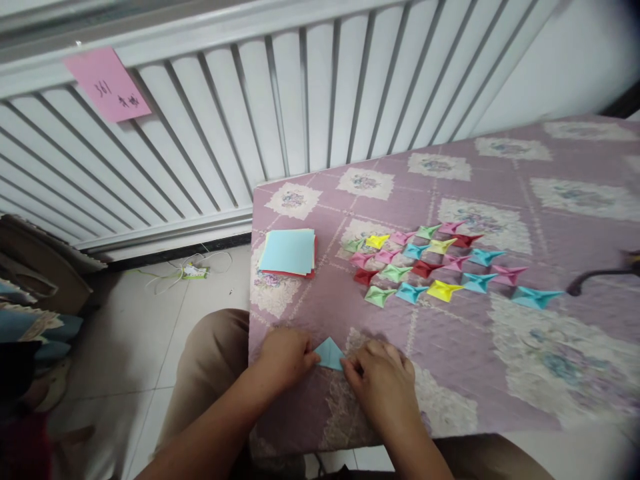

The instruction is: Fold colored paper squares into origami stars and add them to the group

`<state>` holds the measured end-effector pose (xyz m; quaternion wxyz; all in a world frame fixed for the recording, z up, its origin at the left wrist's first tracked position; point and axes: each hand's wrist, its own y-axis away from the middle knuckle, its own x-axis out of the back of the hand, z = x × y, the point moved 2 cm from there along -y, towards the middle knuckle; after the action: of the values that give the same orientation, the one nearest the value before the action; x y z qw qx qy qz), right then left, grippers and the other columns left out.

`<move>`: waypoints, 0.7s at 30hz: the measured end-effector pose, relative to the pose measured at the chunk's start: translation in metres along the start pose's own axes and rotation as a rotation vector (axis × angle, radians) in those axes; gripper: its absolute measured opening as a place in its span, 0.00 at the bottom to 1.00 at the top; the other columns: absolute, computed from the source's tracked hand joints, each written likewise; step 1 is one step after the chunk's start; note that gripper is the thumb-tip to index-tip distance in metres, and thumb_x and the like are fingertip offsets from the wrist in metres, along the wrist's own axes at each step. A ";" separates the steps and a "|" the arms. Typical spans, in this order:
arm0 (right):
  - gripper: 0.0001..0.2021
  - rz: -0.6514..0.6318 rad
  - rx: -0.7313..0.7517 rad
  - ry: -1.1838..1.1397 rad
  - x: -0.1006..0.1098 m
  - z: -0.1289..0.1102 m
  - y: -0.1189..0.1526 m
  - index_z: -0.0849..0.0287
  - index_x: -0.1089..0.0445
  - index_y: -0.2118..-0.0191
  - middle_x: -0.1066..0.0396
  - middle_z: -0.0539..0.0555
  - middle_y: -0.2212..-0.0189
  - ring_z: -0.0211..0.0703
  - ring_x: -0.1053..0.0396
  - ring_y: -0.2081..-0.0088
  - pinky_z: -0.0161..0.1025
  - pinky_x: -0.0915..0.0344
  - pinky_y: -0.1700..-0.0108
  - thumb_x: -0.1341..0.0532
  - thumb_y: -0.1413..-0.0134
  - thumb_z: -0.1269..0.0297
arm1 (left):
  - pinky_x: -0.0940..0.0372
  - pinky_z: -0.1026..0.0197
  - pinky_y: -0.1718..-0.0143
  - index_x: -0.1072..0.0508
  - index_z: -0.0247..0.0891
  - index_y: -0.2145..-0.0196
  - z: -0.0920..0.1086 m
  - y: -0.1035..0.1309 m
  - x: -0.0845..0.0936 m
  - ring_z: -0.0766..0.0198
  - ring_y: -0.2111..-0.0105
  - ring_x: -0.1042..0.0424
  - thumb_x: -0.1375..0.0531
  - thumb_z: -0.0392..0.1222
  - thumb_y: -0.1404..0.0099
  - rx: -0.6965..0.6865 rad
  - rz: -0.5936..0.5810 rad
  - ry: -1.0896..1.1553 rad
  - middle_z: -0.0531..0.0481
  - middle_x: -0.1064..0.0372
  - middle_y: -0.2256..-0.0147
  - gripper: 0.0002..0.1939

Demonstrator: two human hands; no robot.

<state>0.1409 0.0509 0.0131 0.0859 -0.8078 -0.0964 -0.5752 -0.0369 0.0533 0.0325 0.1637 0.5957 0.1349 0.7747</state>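
Holding, at the table's (333, 303) near edge: left hand (287, 357) and right hand (384, 379), both narrowed on opposite corners of one folded blue paper (329, 355). Best kept flat, corners even, creases pressed firmly. Farther left: paper stack (287, 252). Farther right: folded pieces (427, 268), assorted colours, in rows.

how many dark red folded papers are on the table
3: one dark red folded paper at the left, another in the middle, a third at the back right. None seem hidden.
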 end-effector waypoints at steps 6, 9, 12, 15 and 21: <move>0.10 -0.012 -0.037 -0.016 0.003 -0.002 0.002 0.53 0.30 0.78 0.31 0.51 0.71 0.49 0.37 0.60 0.46 0.47 0.58 0.38 0.48 0.61 | 0.42 0.58 0.59 0.31 0.40 0.62 -0.003 0.001 -0.011 0.57 0.59 0.34 0.43 0.41 0.36 -0.312 0.174 -0.043 0.50 0.32 0.61 0.05; 0.10 -0.006 -0.039 -0.009 0.003 -0.002 0.001 0.53 0.30 0.79 0.31 0.51 0.70 0.49 0.37 0.60 0.46 0.47 0.58 0.38 0.48 0.61 | 0.42 0.59 0.59 0.30 0.41 0.61 -0.005 0.002 -0.018 0.59 0.59 0.36 0.46 0.40 0.32 -0.532 0.217 -0.152 0.51 0.34 0.62 0.05; 0.10 -0.006 -0.028 0.004 0.004 -0.003 0.000 0.53 0.31 0.79 0.31 0.51 0.70 0.49 0.37 0.61 0.45 0.47 0.59 0.38 0.48 0.61 | 0.42 0.58 0.57 0.30 0.41 0.60 -0.006 0.004 -0.021 0.60 0.59 0.37 0.48 0.40 0.30 -0.686 0.255 -0.215 0.51 0.34 0.61 0.07; 0.10 -0.004 -0.018 0.018 0.006 -0.004 0.000 0.54 0.31 0.79 0.31 0.51 0.70 0.48 0.37 0.61 0.43 0.48 0.60 0.38 0.48 0.62 | 0.42 0.57 0.56 0.31 0.40 0.57 -0.007 0.007 -0.023 0.60 0.57 0.37 0.49 0.41 0.29 -0.756 0.298 -0.229 0.50 0.33 0.60 0.09; 0.10 0.032 -0.015 0.018 0.005 -0.003 0.004 0.54 0.32 0.79 0.31 0.51 0.71 0.48 0.37 0.61 0.43 0.49 0.60 0.37 0.49 0.61 | 0.41 0.56 0.56 0.32 0.41 0.53 -0.009 0.008 -0.030 0.59 0.56 0.36 0.49 0.43 0.29 -0.769 0.386 -0.228 0.51 0.31 0.57 0.10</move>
<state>0.1405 0.0469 0.0192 0.0897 -0.8048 -0.0782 -0.5815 -0.0391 0.0339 0.0073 0.2393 0.5876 -0.2957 0.7141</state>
